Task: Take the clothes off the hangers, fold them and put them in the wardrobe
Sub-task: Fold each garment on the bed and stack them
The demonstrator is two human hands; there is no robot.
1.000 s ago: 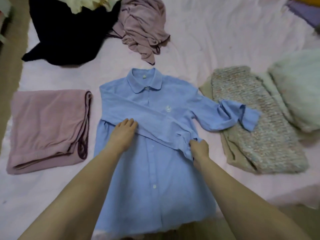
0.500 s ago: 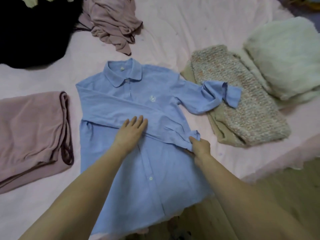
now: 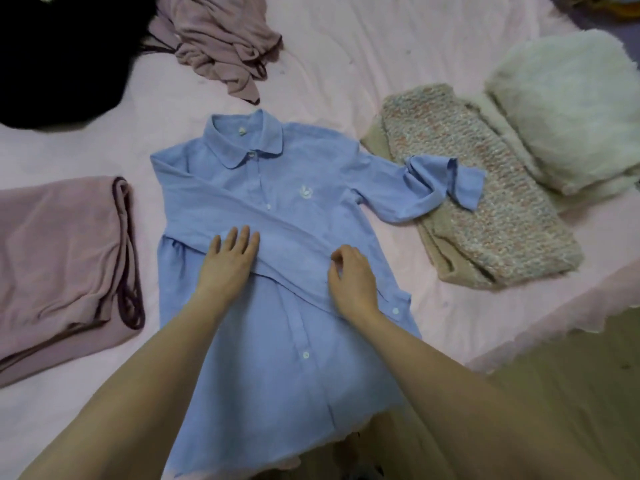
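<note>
Flat and straight-fingered, the left hand presses the folded-across sleeve onto the blue shirt, which lies face up on the pink bedsheet; the right hand curls its fingers over that sleeve, seemingly pinching it. One sleeve is folded; the other sleeve trails onto a folded knit sweater. A folded mauve garment looks finished, a crumpled mauve top does not, and nothing appears stored yet
</note>
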